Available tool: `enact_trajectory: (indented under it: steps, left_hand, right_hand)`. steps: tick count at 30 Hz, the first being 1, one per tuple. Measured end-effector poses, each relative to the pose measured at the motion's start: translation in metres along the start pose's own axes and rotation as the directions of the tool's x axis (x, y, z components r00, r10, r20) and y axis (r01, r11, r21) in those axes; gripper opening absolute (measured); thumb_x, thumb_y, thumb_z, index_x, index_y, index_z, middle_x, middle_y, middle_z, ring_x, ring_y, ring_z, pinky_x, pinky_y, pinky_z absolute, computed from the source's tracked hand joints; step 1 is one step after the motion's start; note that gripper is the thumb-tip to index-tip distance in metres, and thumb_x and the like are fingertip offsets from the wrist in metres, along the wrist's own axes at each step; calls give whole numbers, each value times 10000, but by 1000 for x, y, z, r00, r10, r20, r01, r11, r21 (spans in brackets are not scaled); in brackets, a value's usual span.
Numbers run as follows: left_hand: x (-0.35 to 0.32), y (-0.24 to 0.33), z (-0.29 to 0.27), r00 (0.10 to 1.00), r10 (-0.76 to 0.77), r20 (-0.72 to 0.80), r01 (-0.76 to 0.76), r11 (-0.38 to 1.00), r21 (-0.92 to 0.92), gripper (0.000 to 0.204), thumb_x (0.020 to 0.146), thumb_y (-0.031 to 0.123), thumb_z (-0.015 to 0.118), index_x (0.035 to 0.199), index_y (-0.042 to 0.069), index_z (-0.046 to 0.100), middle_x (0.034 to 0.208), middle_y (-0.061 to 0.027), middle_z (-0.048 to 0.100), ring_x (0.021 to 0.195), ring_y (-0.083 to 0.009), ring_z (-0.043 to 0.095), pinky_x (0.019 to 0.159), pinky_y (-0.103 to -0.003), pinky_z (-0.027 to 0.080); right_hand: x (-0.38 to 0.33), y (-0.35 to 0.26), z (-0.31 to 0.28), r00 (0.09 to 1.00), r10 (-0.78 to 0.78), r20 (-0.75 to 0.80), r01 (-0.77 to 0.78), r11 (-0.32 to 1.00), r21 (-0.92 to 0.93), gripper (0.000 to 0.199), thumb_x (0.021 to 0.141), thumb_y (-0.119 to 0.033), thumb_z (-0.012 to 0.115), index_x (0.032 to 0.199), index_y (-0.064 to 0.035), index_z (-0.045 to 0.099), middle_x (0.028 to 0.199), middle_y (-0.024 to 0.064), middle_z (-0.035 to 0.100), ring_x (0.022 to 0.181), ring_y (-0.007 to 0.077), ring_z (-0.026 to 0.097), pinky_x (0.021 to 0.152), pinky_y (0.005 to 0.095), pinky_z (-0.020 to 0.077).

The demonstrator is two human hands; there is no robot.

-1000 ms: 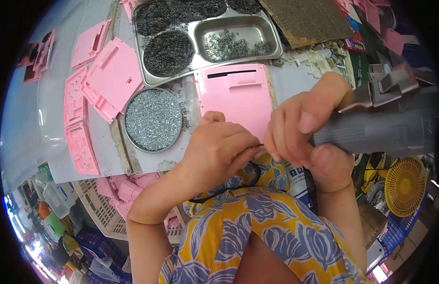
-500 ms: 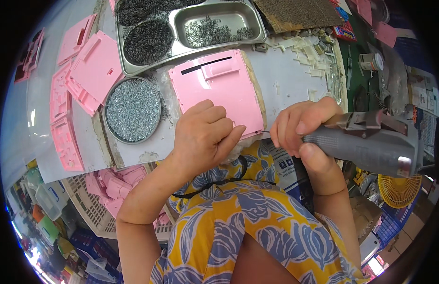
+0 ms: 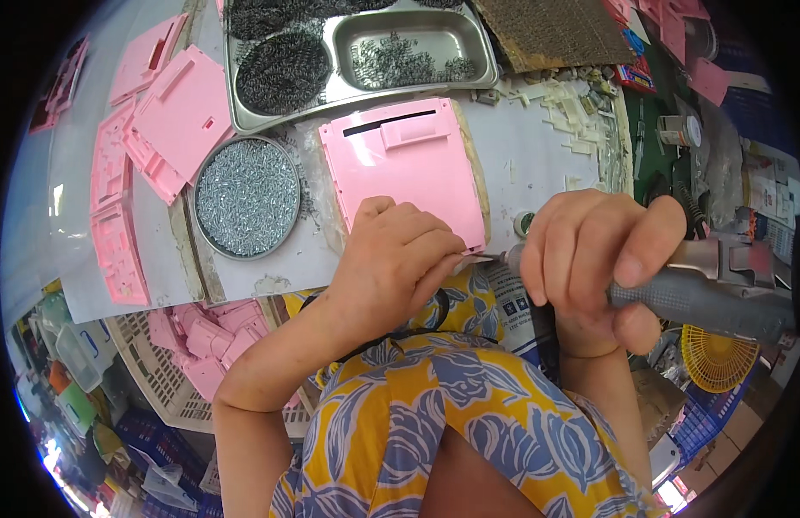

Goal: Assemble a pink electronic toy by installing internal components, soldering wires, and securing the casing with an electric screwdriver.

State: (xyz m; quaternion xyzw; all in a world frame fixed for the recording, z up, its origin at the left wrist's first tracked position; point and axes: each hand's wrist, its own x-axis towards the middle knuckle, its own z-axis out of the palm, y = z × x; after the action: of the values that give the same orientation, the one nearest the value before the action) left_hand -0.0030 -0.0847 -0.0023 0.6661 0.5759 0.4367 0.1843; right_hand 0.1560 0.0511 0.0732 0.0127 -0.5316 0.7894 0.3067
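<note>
A pink plastic panel [image 3: 408, 181] with a dark slot near its far edge lies on the table in front of me. My left hand [image 3: 395, 259] rests over its near edge, fingers closed. Its thumb and fingertips pinch together at the panel's near right corner; whatever is between them is hidden. A grey electric screwdriver [image 3: 702, 302] lies in my right hand [image 3: 585, 250], with fingers wrapped round its front part. The thin bit [image 3: 486, 257] points left and meets my left fingertips.
Small silvery screws [image 3: 247, 194] fill a round dish left of the panel. Beyond stands a metal tray [image 3: 329, 52] of dark springs. Pink parts [image 3: 180, 112] lie left, small white pieces [image 3: 572, 112] right. Below the table's left edge, a pale basket [image 3: 149, 363] holds more pink parts.
My left hand has shifted right and down to the panel's corner, its fingers now pinched at the bit. The screwdriver has moved right and slightly down with my right hand.
</note>
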Motion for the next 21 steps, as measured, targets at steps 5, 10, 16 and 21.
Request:
enact_trajectory:
  steps: [5,10,16,21]
  left_hand:
    - [3,0,9,998,1,-68,-6,997,-73,192,749,75,799,908,99,694,825,-5,664,771,-192,605,763,-369,380]
    - [0,2,5,998,6,-56,-3,999,49,225,730,79,807,925,105,698,919,-18,671,840,-210,605,791,-402,375]
    - [-7,-42,-73,889,-223,-400,410,779,475,218,755,127,801,951,117,707,971,-40,620,976,-263,578,977,-451,351]
    - [-39,-51,-97,900,-407,-156,406,653,640,101,843,158,741,911,100,694,972,-38,613,1009,-257,563,915,-443,355]
  right_hand:
    - [7,-1,0,999,-41,32,44,996,-83,263,880,-188,729,1029,-136,519,584,-33,566,458,103,541,479,284,513]
    - [10,6,0,999,-44,21,45,998,-50,274,872,-189,742,1018,-124,520,582,-28,542,466,112,517,477,289,492]
    - [18,11,-26,985,-112,-129,83,974,-209,292,906,-170,705,1049,-81,467,659,29,489,567,141,469,578,328,451]
    - [27,44,-36,991,-64,-113,39,977,-210,267,922,-164,684,991,-83,439,626,38,484,545,138,454,548,330,446]
